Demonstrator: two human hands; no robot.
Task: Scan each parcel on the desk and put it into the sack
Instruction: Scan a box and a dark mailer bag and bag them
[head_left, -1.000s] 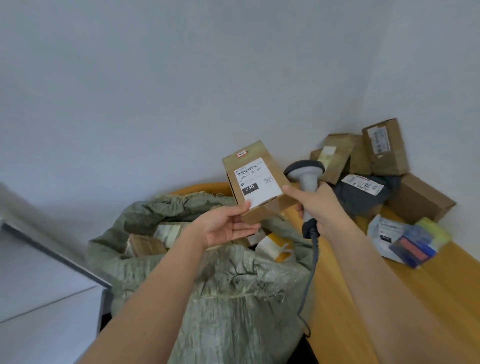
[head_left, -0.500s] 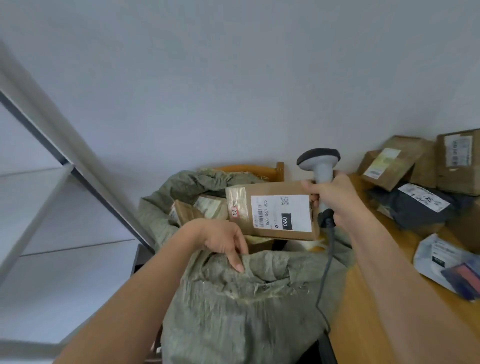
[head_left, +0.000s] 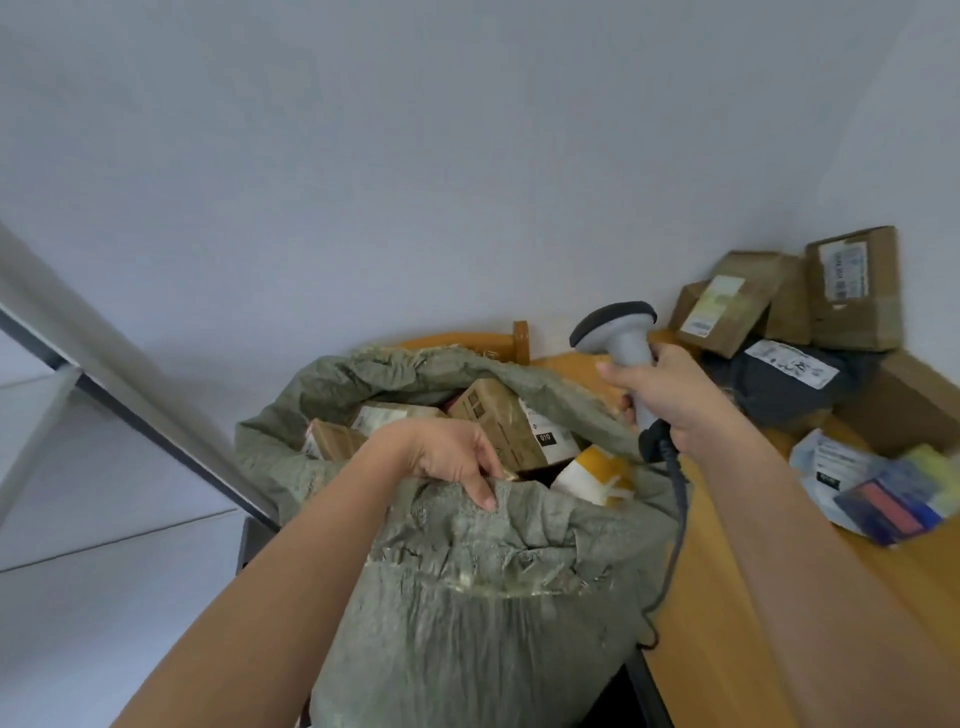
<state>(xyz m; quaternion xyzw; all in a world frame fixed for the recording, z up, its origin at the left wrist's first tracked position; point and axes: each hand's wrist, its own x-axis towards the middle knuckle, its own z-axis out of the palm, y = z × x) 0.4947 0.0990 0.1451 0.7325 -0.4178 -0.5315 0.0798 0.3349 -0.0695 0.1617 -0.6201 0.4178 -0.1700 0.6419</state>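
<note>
A person's left hand (head_left: 451, 457) grips the near rim of a grey-green woven sack (head_left: 467, 597), fingers curled over the crumpled fabric and holding its mouth wide. The right hand (head_left: 670, 397) is wrapped around the handle of a grey handheld barcode scanner (head_left: 621, 338), its dark head raised above the desk edge and its cable (head_left: 675, 525) trailing down beside the sack.

Inside the sack, a brown cardboard parcel (head_left: 501, 421) lies tilted on top of the load, its white shipping label carrying a black box that reads "010" or similar; the smaller print is too blurred to read. Beside it sit two more labelled cartons (head_left: 363, 423) and a white-and-yellow packet (head_left: 592, 473).

On the wooden desk (head_left: 727, 649), to the right, parcels remain piled in the corner against the wall: a cardboard box with a barcode label (head_left: 852, 286), a tilted box with a pale label (head_left: 732, 301), a dark poly mailer with a white label (head_left: 795, 379), and, nearer the front, a pale mailer (head_left: 831, 462) partly under a blue, red and yellow pouch (head_left: 893, 499). Their writing cannot be made out.
</note>
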